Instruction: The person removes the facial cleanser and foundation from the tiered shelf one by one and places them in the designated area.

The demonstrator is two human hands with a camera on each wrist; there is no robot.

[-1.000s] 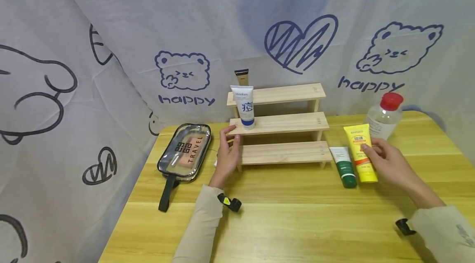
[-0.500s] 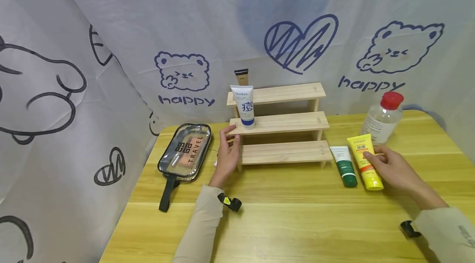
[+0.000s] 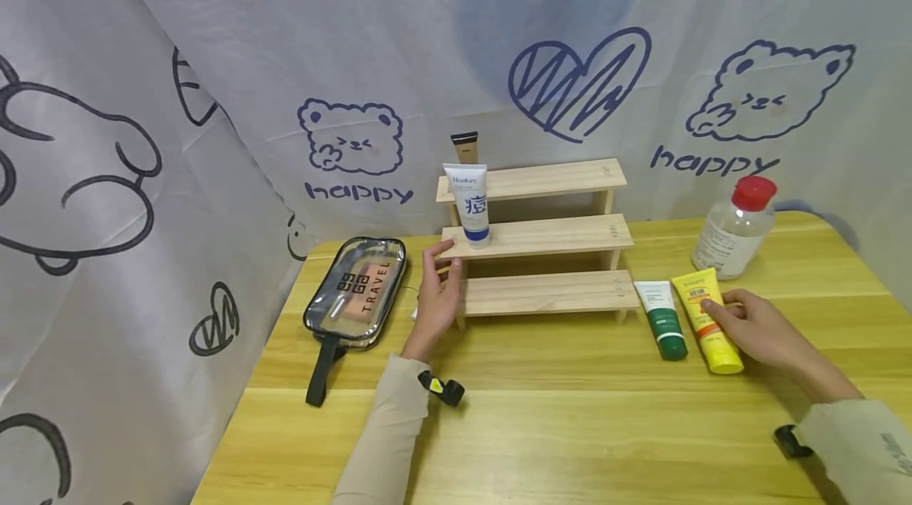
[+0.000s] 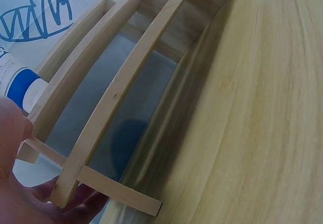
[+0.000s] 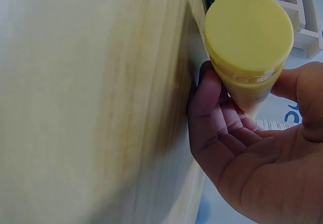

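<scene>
My right hand (image 3: 762,331) pinches a yellow squeeze tube (image 3: 721,351) between thumb and fingers, low over the table at the right. In the right wrist view the tube's round yellow cap (image 5: 250,32) faces the camera. Just left of it lies a white-and-green tube (image 3: 666,324). My left hand (image 3: 436,298) grips the left end of a three-tier wooden shelf (image 3: 549,295); the left wrist view has its fingers curled behind the lower tier (image 4: 108,113). On the middle tier stands a white tube with a blue band (image 3: 470,208), and behind it a tan tube (image 3: 466,151) on the top tier.
A clear bottle with a red cap (image 3: 735,240) stands behind the yellow tube. Left of the shelf lies a transparent travel pouch (image 3: 356,287) with a black strap. A printed cloth (image 3: 442,30) hangs behind the wooden table (image 3: 556,434).
The yellow tube has moved down, toward the near side and slightly right with my right hand, uncovering more of the bottle. My left hand and the shelf stay put.
</scene>
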